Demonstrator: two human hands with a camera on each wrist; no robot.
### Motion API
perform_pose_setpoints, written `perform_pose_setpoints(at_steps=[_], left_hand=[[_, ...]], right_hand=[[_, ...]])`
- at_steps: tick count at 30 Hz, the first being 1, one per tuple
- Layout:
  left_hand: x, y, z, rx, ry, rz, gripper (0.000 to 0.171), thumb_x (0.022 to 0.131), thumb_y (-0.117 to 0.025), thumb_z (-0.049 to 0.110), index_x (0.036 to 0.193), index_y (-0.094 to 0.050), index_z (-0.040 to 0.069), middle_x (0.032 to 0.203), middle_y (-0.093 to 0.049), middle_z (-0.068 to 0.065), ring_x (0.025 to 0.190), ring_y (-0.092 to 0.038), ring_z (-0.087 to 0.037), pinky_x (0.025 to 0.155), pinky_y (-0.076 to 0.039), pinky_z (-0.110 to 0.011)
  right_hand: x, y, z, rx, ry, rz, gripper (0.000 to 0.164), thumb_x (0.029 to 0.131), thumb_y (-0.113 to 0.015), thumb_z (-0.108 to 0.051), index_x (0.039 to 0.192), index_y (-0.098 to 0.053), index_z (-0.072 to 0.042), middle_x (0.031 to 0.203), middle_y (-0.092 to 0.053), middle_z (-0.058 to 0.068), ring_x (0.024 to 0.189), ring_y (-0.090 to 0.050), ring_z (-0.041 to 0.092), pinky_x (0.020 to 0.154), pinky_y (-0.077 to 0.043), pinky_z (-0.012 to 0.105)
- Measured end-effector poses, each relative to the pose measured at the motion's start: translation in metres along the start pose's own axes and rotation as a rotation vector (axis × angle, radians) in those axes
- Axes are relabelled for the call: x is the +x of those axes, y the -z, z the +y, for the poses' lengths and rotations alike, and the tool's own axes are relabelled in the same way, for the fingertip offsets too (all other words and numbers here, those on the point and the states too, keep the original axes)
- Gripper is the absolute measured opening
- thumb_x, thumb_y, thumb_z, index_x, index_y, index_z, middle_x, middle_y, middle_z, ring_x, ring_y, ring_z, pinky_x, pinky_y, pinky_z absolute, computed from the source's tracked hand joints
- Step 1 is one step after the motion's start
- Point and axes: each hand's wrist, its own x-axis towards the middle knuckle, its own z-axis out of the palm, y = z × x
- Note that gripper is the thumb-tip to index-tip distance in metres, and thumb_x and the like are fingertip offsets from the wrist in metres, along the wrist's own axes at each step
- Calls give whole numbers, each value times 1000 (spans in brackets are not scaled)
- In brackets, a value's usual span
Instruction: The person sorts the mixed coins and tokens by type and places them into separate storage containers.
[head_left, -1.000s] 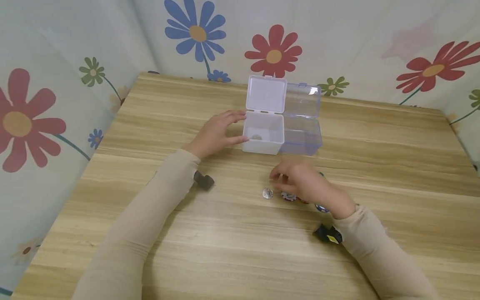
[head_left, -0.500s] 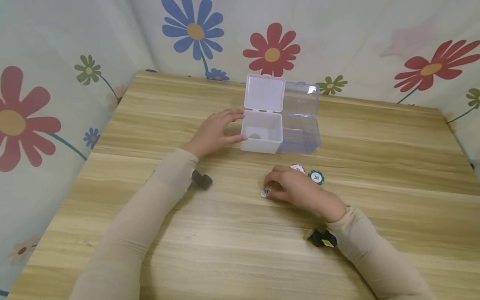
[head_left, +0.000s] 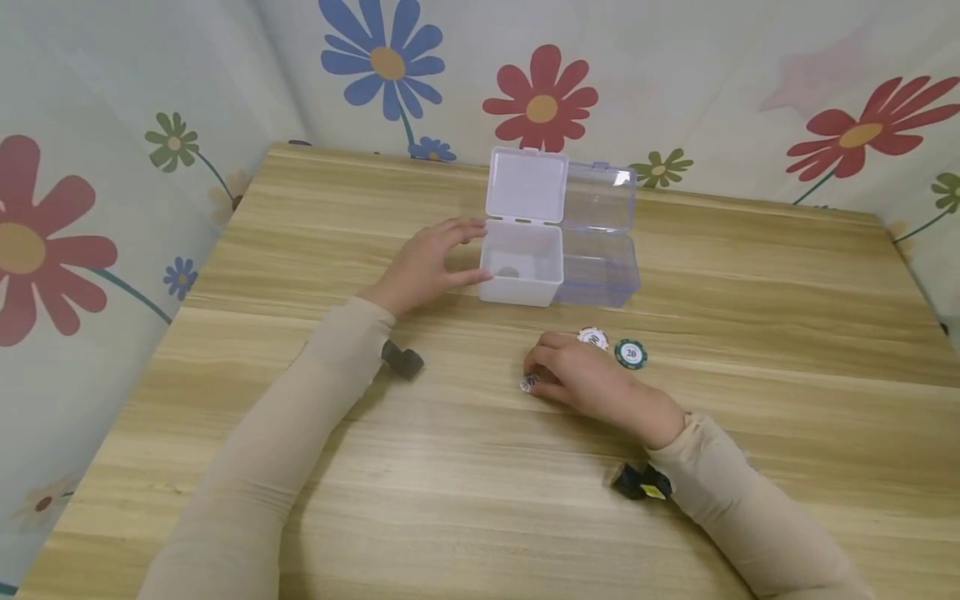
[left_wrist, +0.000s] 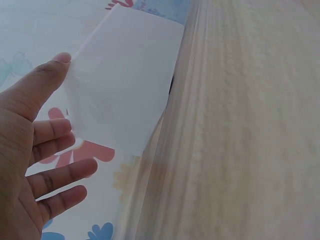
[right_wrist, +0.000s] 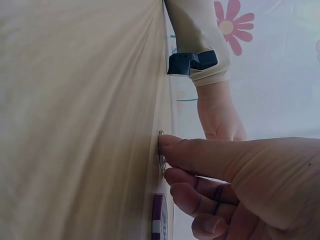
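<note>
In the head view, my right hand (head_left: 581,375) is low over the table, pinching a silver coin (head_left: 528,383) between thumb and fingers. The right wrist view has the thumb at one edge of the coin (right_wrist: 161,152) and a fingertip at the other; whether it is off the wood cannot be told. My left hand (head_left: 425,265) touches the left side of a white lidded box (head_left: 519,292) with straight, spread fingers and thumb. In the left wrist view the box (left_wrist: 122,80) is by the thumb. A round grey disc (head_left: 507,272) shows inside the box.
A clear bluish box (head_left: 600,271), lid up, stands against the white box's right side. A white-and-red poker chip (head_left: 592,337) and a green chip marked 20 (head_left: 631,353) lie beyond my right hand. A purple-edged chip (right_wrist: 159,217) is near the right fingers.
My right hand has come down and left from over the chips and now pinches the coin. The white-and-red and green chips have come into view. My left hand has stayed at the box.
</note>
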Motion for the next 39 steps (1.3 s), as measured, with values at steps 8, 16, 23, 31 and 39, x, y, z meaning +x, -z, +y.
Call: perform_pose_setpoints(at_steps=[8, 16, 23, 31, 39], left_hand=[[-1, 2, 2, -13, 13, -2, 65, 77, -65, 45, 131, -46, 14, 139, -44, -1, 113, -54, -20, 103, -36, -40], [-1, 2, 3, -11, 21, -11, 65, 77, -65, 45, 131, -46, 15, 139, -43, -1, 113, -53, -20, 103, -36, -40], [-1, 2, 2, -15, 21, -5, 65, 77, -65, 45, 131, -46, 15, 138, -43, -1, 112, -54, -20, 102, -37, -40], [-1, 2, 2, -21, 11, 0, 64, 77, -65, 44, 131, -46, 14, 138, -44, -1, 112, -54, -20, 102, -37, -39], [-1, 0, 0, -11, -8, 13, 64, 77, -65, 45, 130, -47, 14, 137, -45, -1, 110, -55, -20, 101, -38, -39]], right_hand=[[-1, 2, -4, -47, 18, 11, 13, 81, -66, -21, 90, -63, -12, 88, -57, -2, 79, -55, 9, 71, -49, 25], [-1, 1, -3, -38, -8, -2, 16, 81, -66, -23, 91, -61, -11, 89, -56, -2, 78, -54, 9, 70, -48, 25], [-1, 1, -4, -26, -20, -4, 16, 82, -64, -25, 89, -58, -12, 87, -54, -2, 76, -52, 9, 68, -47, 24], [-2, 2, -3, 15, -29, 11, 15, 81, -65, -24, 87, -55, -14, 83, -55, -5, 73, -50, 7, 65, -45, 22], [-1, 6, -3, 111, -34, -5, 11, 82, -65, -21, 83, -55, -16, 76, -56, -8, 67, -48, 4, 61, -42, 18]])
